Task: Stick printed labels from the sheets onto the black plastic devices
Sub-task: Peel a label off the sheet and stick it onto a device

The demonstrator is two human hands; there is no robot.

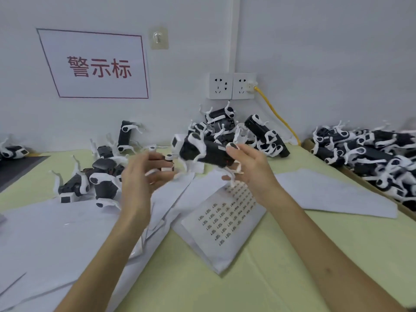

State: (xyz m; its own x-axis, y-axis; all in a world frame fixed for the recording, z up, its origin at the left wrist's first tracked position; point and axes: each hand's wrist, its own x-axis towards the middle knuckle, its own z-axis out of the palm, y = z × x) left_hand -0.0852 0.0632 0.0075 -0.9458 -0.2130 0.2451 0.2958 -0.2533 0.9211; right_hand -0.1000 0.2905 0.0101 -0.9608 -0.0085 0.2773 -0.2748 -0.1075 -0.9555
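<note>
- Two hands are raised above the middle of the desk (281, 278), which has a pale yellow-green top.
- The right hand (247, 167) grips the held device (207, 152), a black body with white legs, thumb on top and fingers curled beneath; the device is off the desk, lying roughly level.
- The left hand (139, 174) is just beside the device's left end, with its fingers bent. It is blurred, so I cannot tell whether it pinches anything.
- The label sheet (225, 212), with rows of small printed labels, lies flat on the desk below the right hand and wrist.
- Blank sheets (56, 233) overlap across the desk's left part; another white sheet (337, 194) lies toward the right edge.
- A back pile (238, 131) of similar devices is heaped at the desk's far edge under the wall sockets (231, 85), where a yellow cable (276, 113) is plugged in.
- More loose devices (96, 179) lie toward the left edge, and a side pile (371, 154) fills the right edge.
- A red-bordered sign (96, 64) hangs on the wall.
</note>
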